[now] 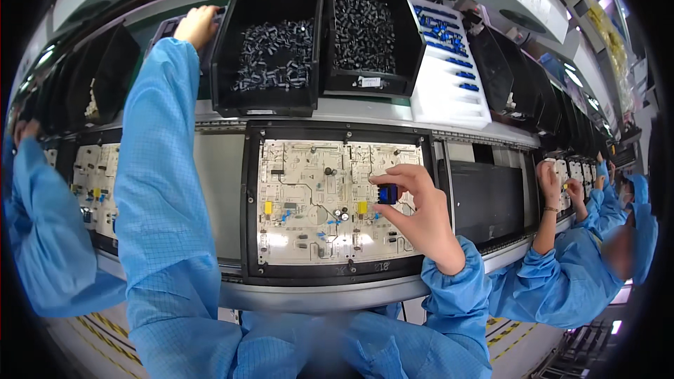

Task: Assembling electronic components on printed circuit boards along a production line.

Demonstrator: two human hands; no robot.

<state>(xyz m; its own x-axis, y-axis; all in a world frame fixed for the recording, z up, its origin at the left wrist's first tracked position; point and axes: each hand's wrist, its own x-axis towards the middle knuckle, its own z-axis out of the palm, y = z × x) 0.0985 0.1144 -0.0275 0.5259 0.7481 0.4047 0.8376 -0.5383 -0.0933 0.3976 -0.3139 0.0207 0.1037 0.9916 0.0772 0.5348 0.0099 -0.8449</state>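
My right hand (425, 214) pinches a small block-shaped blue and black electronic component (387, 194) between thumb and fingers. It hovers over the right part of a pale circuit board panel (309, 193), which lies in a black frame (251, 238). Yellow, blue and black parts are fitted on the panel. Stretched far forward, my left hand (197, 26) is at a dark container (163, 30) left of the black bins. Its fingertips are partly hidden, so whether it holds anything does not show.
Two black bins (263, 98) of small dark cylindrical parts stand behind the frame. To their right is a white tray (449, 98) with rows of blue parts. The frame rests on a rail line (302, 293). Co-workers in blue sleeves (554, 281) work on both sides.
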